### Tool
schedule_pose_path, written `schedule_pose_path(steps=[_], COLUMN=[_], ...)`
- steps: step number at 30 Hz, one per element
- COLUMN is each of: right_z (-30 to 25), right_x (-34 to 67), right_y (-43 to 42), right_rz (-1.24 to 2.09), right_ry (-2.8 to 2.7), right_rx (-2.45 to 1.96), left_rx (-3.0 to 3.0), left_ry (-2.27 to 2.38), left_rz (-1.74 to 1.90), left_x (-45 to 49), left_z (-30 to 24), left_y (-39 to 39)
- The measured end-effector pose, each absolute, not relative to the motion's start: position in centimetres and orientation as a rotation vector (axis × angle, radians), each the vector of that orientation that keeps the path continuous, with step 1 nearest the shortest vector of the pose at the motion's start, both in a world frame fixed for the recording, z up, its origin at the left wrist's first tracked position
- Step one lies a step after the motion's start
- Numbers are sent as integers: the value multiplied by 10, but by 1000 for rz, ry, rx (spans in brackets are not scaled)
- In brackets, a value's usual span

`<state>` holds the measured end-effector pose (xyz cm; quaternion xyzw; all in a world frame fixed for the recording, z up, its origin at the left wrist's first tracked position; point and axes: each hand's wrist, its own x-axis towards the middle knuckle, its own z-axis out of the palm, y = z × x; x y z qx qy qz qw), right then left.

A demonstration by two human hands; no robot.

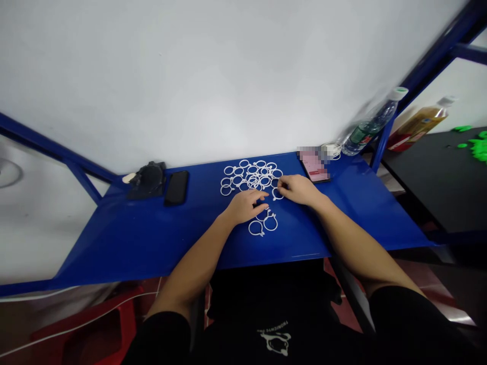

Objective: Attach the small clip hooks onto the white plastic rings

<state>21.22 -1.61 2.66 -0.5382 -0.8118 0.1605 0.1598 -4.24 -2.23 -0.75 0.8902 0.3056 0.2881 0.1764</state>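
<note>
Many thin white plastic rings [252, 178], each with a small tab, lie in an overlapping cluster on the blue tabletop [137, 238]. My left hand [247, 205] hovers just in front of the cluster, thumb and fingers apart, with nothing seen between them. Below its thumb lie a few separate rings [270, 223], one partly covered by the hand. To the right, my right hand [299, 188] has its fingers curled together at the edge of a single white plastic ring [278, 196]. The fingertips partly hide that ring.
A black phone [176, 188] and a dark crumpled item [147, 180] lie at left. At right are a lit phone [315, 166], a coiled white cable [331, 150] and a clear bottle [371, 129] by the blue frame post. A red stool [127, 317] stands below.
</note>
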Motion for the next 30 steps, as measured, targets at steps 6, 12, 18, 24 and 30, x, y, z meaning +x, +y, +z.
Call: schedule_pose_path(steps=[6, 12, 18, 24, 30], right_z=[21, 16, 12, 2, 1], right_x=[189, 186, 185, 185, 184], right_y=[-25, -26, -25, -22, -22], right_rz=[602, 678, 785, 918, 951], right_ry=[-2097, -2071, -2148, -2145, -2136], right_rx=[-1477, -1409, -1315, -1212, -1203], left_rx=[2580, 2591, 2615, 2648, 2667], left_ry=[720, 652, 543, 544, 532], left_rz=[1118, 1208, 1227, 1167, 1160], left_x=[-40, -39, -37, -38, -37], left_z=[-5, -3, -1, 0, -2], left_y=[-21, -22, -24, -26, -28])
